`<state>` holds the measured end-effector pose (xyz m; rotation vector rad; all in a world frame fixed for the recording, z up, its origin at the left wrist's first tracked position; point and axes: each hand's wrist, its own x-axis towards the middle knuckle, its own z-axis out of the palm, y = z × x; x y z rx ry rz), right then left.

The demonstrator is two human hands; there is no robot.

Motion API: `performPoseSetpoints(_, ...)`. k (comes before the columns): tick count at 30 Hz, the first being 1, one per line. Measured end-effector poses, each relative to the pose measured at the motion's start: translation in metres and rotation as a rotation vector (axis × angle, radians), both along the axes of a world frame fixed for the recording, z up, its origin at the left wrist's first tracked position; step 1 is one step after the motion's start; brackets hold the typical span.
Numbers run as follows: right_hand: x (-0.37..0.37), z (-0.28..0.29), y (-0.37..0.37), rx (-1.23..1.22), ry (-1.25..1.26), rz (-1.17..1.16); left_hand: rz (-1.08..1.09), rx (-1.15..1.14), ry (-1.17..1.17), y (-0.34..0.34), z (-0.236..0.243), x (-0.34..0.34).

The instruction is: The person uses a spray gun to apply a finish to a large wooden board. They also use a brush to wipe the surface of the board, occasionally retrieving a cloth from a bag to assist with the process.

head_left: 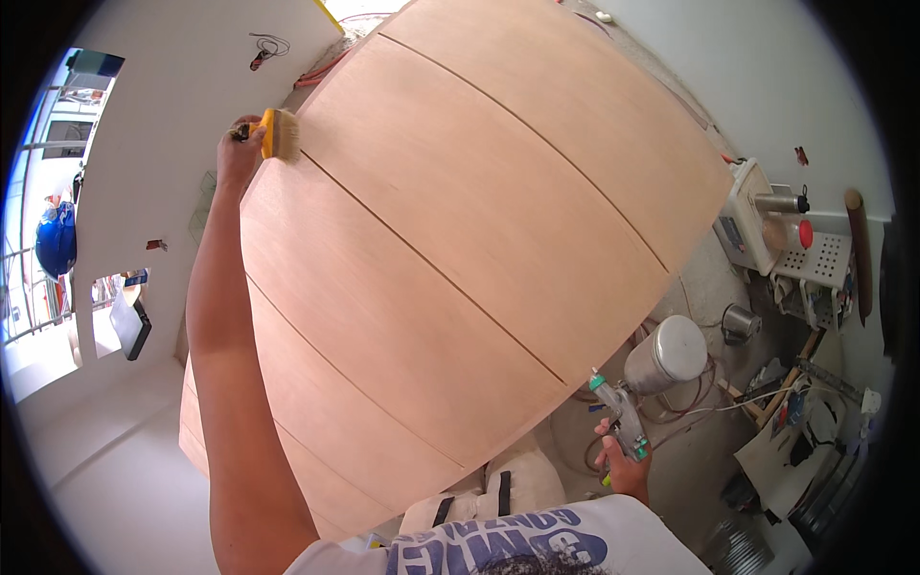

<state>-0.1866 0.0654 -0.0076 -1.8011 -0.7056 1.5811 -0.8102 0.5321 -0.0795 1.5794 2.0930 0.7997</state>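
I'd tag a worksite room: big wood panel [498, 182], spray gun [625, 420], brush [282, 134], loose wires [257, 61] sticking from white wall [168, 125].

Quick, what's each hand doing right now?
Left hand: closed, holding a wide yellow brush.
Right hand: closed around the grip of a metal spray gun.

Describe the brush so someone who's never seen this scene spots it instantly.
Find the big wood panel with dark grooves. At its upper-left edge, the left hand grips a wide paintbrush with pale bristles. Its bright yellow-orange body stands out against the pale wood and white wall.
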Motion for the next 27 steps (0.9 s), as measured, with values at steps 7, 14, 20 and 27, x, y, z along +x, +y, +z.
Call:
performPoseSetpoints(7,-0.016,0.003,0.054,0.053,-0.029,-0.045,-0.063,0.361,0.462,0.024,-0.053,0.047)
performPoseSetpoints(14,-0.024,0.009,0.055,0.184,-0.083,-0.088,-0.875,0.139,0.217,-0.242,-0.041,0.310)
performPoseSetpoints(20,-0.018,0.020,0.018,0.230,-0.167,-0.077,-1.045,-0.518,-0.702,-0.470,0.030,0.420)
performPoseSetpoints(27,-0.038,0.035,-0.076,0.087,-0.235,-0.106,-0.610,-0.771,-1.007,-0.600,0.033,0.345)
